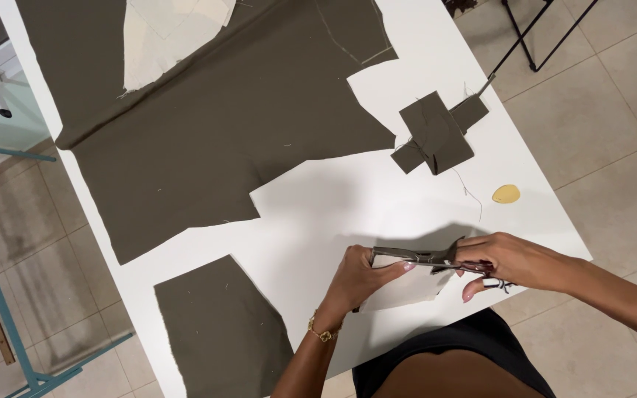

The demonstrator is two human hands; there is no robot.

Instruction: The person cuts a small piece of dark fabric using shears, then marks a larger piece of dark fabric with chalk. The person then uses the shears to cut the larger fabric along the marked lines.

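My left hand (357, 280) pinches a small cream-coloured piece of fabric (407, 289) near the front edge of the white table (318, 206). My right hand (503, 259) grips a pair of metal scissors (414, 257). Their blades lie along the top edge of the cream piece, pointing left toward my left fingers. A gold bracelet (322, 334) sits on my left wrist.
A large olive-brown cloth (208, 125) covers the far left of the table, with a cream piece (167, 33) on it. A smaller olive piece (223, 332) lies at the front left. Stacked olive cut pieces (436, 133) and a yellow chalk (506, 194) lie right.
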